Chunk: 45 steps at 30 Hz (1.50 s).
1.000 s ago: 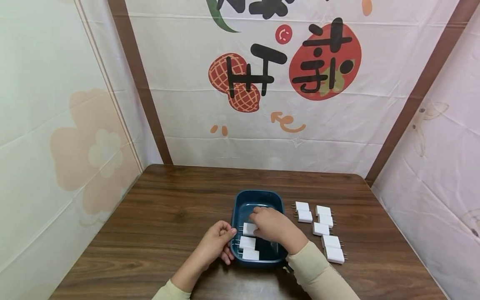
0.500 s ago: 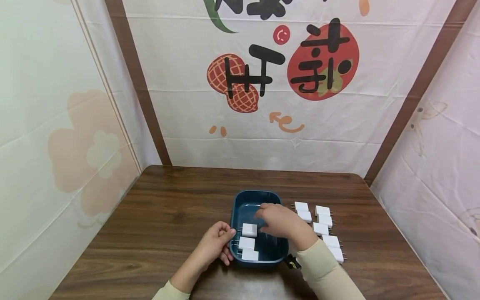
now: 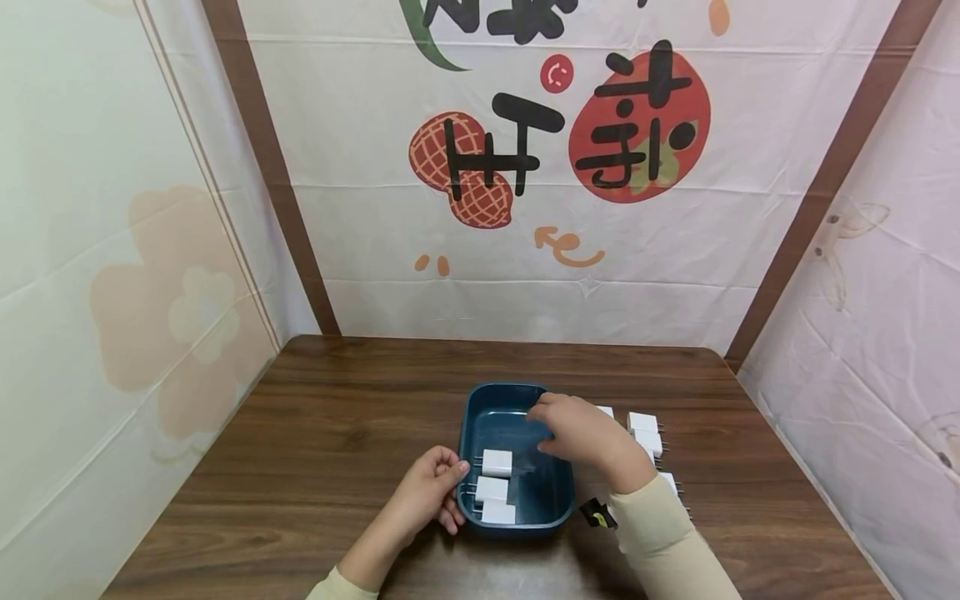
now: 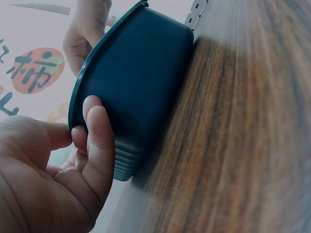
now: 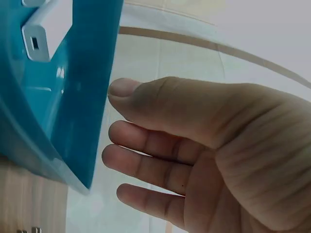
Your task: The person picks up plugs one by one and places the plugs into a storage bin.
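My left hand (image 3: 427,492) pinches the blue tray (image 3: 542,493) at its left rim; three white adapters (image 3: 497,463) lie inside. My right hand (image 3: 588,429), fingers relaxed and unloaded, hangs above the right rim. Further adapters (image 3: 643,423) lie on the table (image 3: 360,408).

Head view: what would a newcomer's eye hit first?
Probably the red fruit print with black characters, right of centre on the back curtain. Next, the dark blue tray on the brown table, three white plugs along its left side, left hand pinching its left rim. The right hand, holding nothing, hovers by the tray's right rim; more white plugs lie to the right, partly hidden.
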Each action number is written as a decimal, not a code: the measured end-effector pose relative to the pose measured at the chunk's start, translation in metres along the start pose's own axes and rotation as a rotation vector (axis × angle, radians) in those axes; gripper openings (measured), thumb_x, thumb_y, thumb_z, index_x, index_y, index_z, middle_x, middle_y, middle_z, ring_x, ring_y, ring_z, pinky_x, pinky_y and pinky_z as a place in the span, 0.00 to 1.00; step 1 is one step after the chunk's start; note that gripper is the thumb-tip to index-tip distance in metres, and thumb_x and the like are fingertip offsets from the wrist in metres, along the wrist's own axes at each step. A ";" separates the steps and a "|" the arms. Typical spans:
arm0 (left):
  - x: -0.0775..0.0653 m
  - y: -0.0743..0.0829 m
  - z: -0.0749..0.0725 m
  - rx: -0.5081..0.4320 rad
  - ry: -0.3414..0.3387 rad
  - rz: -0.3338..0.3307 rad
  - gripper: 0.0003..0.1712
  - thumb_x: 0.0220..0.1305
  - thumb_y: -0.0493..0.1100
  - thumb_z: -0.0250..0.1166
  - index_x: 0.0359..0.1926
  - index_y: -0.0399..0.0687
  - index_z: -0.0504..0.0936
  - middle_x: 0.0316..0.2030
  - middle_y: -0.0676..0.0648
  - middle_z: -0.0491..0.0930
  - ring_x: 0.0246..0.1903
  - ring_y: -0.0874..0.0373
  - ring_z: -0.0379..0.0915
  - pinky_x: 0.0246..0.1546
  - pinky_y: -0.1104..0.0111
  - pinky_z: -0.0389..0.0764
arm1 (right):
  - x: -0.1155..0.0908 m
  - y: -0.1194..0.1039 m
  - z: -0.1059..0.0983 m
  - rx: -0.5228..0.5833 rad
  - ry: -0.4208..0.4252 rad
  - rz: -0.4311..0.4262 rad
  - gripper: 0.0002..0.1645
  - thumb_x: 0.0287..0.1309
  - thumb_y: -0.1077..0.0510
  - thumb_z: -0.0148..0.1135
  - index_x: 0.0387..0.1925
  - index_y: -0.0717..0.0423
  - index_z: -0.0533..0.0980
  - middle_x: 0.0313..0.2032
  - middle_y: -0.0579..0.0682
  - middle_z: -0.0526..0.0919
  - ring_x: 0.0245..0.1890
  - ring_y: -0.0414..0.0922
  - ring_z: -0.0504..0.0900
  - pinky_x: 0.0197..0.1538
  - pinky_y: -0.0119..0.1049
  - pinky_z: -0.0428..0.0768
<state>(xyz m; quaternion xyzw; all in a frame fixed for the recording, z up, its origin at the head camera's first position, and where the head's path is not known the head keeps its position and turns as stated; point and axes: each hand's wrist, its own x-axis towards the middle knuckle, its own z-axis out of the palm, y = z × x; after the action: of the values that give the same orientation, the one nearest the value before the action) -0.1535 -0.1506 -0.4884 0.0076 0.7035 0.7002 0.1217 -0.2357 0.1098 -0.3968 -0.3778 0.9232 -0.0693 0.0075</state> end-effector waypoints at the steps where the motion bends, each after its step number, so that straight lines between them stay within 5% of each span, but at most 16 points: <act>1: 0.000 0.000 0.000 0.000 -0.001 0.001 0.16 0.78 0.46 0.57 0.49 0.36 0.66 0.24 0.41 0.79 0.16 0.56 0.79 0.14 0.67 0.82 | -0.001 0.002 -0.001 0.008 0.007 0.008 0.23 0.60 0.55 0.75 0.56 0.54 0.83 0.52 0.49 0.83 0.50 0.45 0.84 0.52 0.41 0.86; 14: -0.001 0.001 0.001 -0.002 -0.002 0.008 0.16 0.79 0.46 0.57 0.48 0.36 0.66 0.24 0.40 0.79 0.15 0.56 0.79 0.13 0.67 0.82 | -0.007 0.019 -0.008 0.062 0.025 0.112 0.23 0.58 0.60 0.74 0.55 0.60 0.82 0.46 0.52 0.82 0.38 0.42 0.81 0.47 0.42 0.87; 23: -0.002 0.001 0.002 -0.003 0.002 0.018 0.16 0.79 0.46 0.57 0.49 0.36 0.66 0.24 0.41 0.78 0.15 0.55 0.78 0.13 0.66 0.82 | -0.009 0.032 -0.007 0.091 0.008 0.127 0.23 0.60 0.60 0.72 0.56 0.63 0.81 0.51 0.54 0.82 0.51 0.49 0.83 0.57 0.49 0.84; 45: -0.002 0.001 -0.001 -0.009 -0.010 0.005 0.16 0.79 0.46 0.57 0.49 0.36 0.66 0.25 0.40 0.79 0.16 0.56 0.79 0.14 0.67 0.82 | -0.018 0.051 -0.007 0.092 -0.044 0.237 0.13 0.53 0.66 0.73 0.42 0.58 0.84 0.41 0.52 0.83 0.38 0.46 0.80 0.44 0.47 0.83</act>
<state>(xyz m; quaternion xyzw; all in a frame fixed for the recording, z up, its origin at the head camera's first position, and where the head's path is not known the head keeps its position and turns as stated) -0.1518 -0.1516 -0.4868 0.0126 0.6997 0.7036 0.1234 -0.2591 0.1593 -0.3971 -0.2669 0.9568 -0.1021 0.0532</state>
